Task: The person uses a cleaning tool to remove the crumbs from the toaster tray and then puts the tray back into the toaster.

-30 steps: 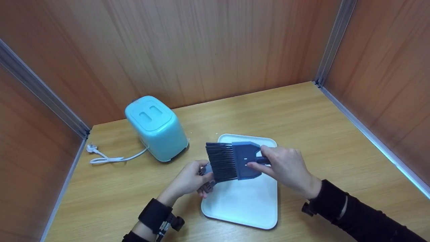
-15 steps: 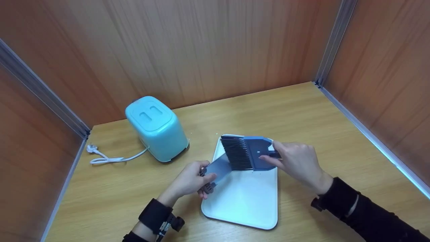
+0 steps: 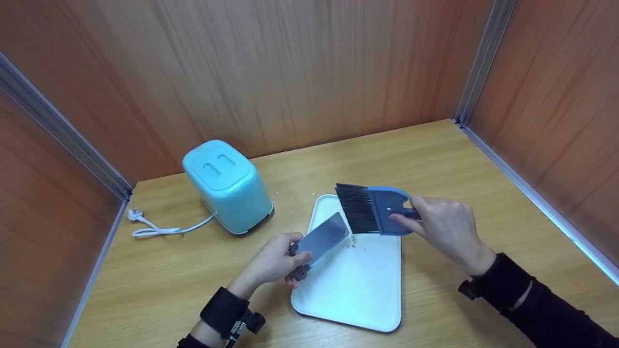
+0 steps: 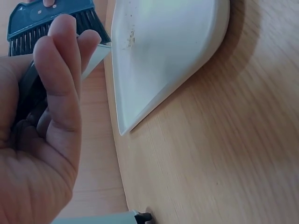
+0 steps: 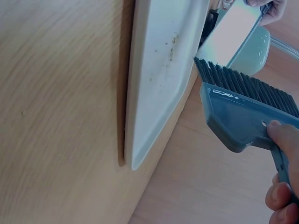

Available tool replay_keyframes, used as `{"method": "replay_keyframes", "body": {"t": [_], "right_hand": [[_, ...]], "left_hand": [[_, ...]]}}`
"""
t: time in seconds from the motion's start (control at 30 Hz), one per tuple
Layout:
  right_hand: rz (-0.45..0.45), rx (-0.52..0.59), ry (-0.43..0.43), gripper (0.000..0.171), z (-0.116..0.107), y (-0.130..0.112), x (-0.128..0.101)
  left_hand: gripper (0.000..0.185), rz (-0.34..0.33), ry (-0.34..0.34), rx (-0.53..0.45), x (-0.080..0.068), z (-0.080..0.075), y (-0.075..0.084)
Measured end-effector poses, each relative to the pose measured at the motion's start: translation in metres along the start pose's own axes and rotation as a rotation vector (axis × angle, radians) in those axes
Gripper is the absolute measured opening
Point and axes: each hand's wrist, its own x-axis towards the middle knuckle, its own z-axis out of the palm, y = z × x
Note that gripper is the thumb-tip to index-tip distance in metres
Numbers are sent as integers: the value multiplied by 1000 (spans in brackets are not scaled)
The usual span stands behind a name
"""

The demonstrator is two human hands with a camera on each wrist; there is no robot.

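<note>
Dark blue, the brush point(image 3: 389, 212) we see is gripped by the right hand point(image 3: 447, 229) at one o'clock of the white tray point(image 3: 358, 299); the left hand point(image 3: 275, 258) pinches the grey plate point(image 3: 325, 239), its tip pointing to two o'clock over the tray. We judge that a quick flick of springy bristles point(image 3: 358, 209) could scatter the crumbs point(image 3: 352, 241) onto the bench point(image 3: 459, 179).

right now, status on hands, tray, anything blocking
Left hand gripping flat grey plate; right hand gripping blue hand brush. Crumbs lie on white tray. Toaster off left, not in the way.
</note>
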Motion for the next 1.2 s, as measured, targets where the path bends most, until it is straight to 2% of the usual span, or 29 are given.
{"method": "replay_keyframes", "body": {"t": [0.13,0.27,0.57,0.97,1.2], "right_hand": [[24,6,23,51,-2,1,3],[35,14,33,50,-1,-2,6],[14,34,76,49,12,-6,6],[-15,1,7,51,10,-2,0],[16,61,18,45,4,-6,0]], "left_hand": [[24,-16,7,24,1,1,0],[24,-4,8,37,-1,2,1],[19,88,10,53,-6,6,4],[21,49,24,72,-5,4,5],[20,52,31,93,-4,4,5]]}}
